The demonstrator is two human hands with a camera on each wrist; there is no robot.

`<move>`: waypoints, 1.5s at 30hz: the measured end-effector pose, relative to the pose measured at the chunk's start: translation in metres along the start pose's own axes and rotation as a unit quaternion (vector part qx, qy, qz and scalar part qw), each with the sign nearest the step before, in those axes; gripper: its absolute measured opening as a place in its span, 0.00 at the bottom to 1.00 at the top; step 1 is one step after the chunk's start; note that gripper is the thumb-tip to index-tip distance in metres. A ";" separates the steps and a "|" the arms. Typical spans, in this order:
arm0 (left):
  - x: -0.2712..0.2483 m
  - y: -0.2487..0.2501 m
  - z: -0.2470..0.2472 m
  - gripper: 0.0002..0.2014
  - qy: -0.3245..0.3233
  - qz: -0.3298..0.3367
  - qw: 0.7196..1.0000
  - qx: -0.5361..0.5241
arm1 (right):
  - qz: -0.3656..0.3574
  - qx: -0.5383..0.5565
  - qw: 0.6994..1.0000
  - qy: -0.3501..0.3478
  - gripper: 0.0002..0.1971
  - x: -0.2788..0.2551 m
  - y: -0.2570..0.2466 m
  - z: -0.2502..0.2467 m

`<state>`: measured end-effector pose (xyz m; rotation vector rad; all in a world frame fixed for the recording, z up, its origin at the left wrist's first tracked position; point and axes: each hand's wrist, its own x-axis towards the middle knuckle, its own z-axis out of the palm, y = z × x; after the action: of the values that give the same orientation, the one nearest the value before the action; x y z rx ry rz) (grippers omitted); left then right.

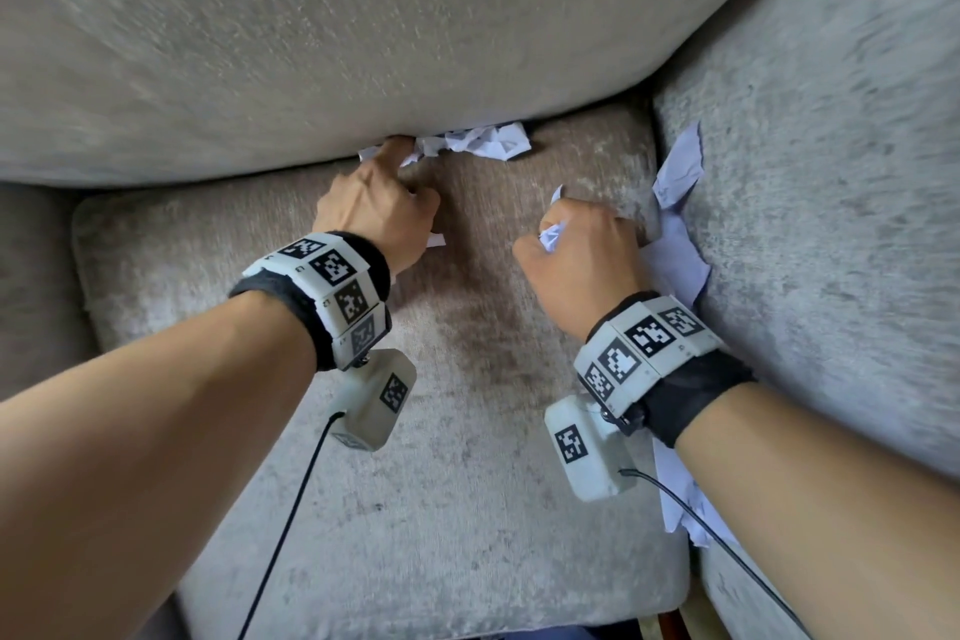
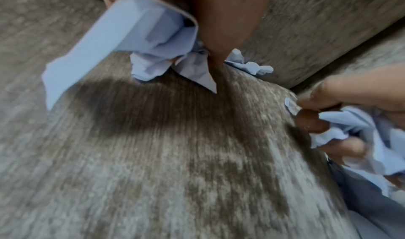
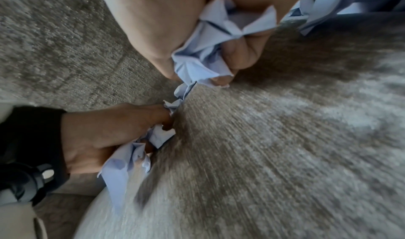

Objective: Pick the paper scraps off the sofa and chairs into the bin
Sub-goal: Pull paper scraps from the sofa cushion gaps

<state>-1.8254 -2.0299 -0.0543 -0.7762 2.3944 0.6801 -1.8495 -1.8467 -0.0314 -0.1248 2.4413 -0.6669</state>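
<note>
fingers (image 3: 245, 52) of the right hand (image 1: 579, 265) are curled tight around a wad of crumpled pale blue paper (image 3: 206, 52), held low over the grey seat cushion (image 1: 467, 431) of a sofa, close to the armrest (image 1: 831, 172) on the right. the left hand (image 1: 379, 213) grips its own bundle of scraps (image 2: 122, 34) in the curled fingers while one finger (image 2: 219, 48) stretches forward into the seam where the seat meets the back cushion (image 1: 363, 26). its tip touches a crumpled scrap (image 1: 488, 143) wedged in that seam; whether it presses or hooks the scrap cannot be told. more torn paper (image 1: 680, 166) stands in the gap between the seat cushion and the armrest, just beside the right hand, and further pieces (image 1: 680, 499) lie in the same gap nearer the camera, partly under the right forearm. both wrists carry white bands with black-and-white square markers (image 1: 343, 276) over dark wristbands, each with a small white camera box (image 1: 374, 395) and a black cable (image 1: 291, 525). no bin or other container shows in any view; all the paper seen is either in the hands or on the sofa.
</note>
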 end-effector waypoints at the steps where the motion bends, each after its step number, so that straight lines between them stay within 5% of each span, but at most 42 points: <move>1: 0.001 0.000 0.000 0.21 0.000 0.001 1.000 0.006 | 0.000 -0.003 1.000 0.000 0.20 0.000 0.000 0.001; 10: 0.001 -0.003 0.004 0.08 0.040 0.002 0.999 -0.010 | 0.001 -0.004 1.000 -0.006 0.22 0.000 0.001 0.009; 15: -0.013 -0.012 0.013 0.26 0.020 -0.022 0.999 -0.024 | 0.007 -0.015 1.000 0.000 0.23 0.002 -0.005 0.010; 18: -0.032 -0.013 0.013 0.21 0.017 -0.019 0.999 -0.047 | 0.008 -0.009 1.000 0.004 0.23 0.005 -0.013 0.009; 23: -0.063 -0.020 0.009 0.15 0.022 0.023 0.998 -0.062 | 0.000 -0.016 1.000 0.012 0.04 0.012 -0.032 0.008; 28: -0.076 -0.039 0.002 0.05 0.035 -0.028 0.991 -0.123 | -0.030 -0.090 0.996 -0.004 0.26 0.027 -0.051 0.020; 33: -0.086 -0.061 -0.003 0.19 0.026 -0.028 0.977 -0.210 | -0.024 -0.147 0.989 -0.006 0.22 0.040 -0.053 0.036; 45: -0.115 -0.100 -0.004 0.12 -0.018 -0.067 0.964 -0.258 | 0.012 -0.154 0.988 0.005 0.18 0.047 -0.065 0.045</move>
<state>-1.6827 -2.0599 -0.0110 -1.1101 2.1227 1.2736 -1.8665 -1.9334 -0.0556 -0.2149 2.5367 -0.2753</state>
